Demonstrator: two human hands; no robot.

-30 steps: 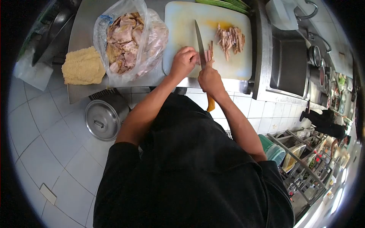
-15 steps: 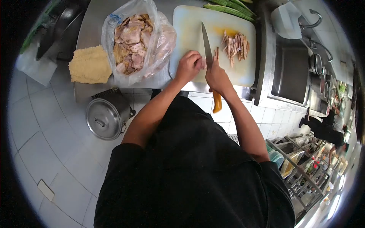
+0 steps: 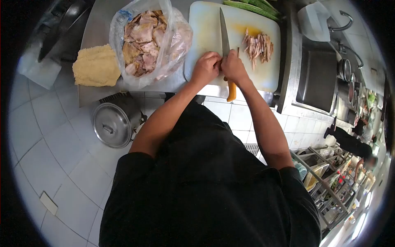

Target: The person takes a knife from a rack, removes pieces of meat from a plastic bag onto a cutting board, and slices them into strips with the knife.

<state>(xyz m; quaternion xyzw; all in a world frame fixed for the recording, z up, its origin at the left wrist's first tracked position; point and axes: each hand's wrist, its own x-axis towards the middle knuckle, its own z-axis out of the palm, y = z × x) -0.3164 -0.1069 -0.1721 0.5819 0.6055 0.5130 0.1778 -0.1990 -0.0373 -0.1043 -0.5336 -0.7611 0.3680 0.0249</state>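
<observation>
Clamps the chef's knife (image 3: pixel 224 31) near its heel in right hand (image 3: pixel 235 68) fingers, likely for control, with left hand (image 3: pixel 205 69) fingers curled together alongside.

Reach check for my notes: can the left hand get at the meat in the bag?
Likely yes: the bag is close by, mouth open, meat exposed; the left hand need only clear its edge.
</observation>
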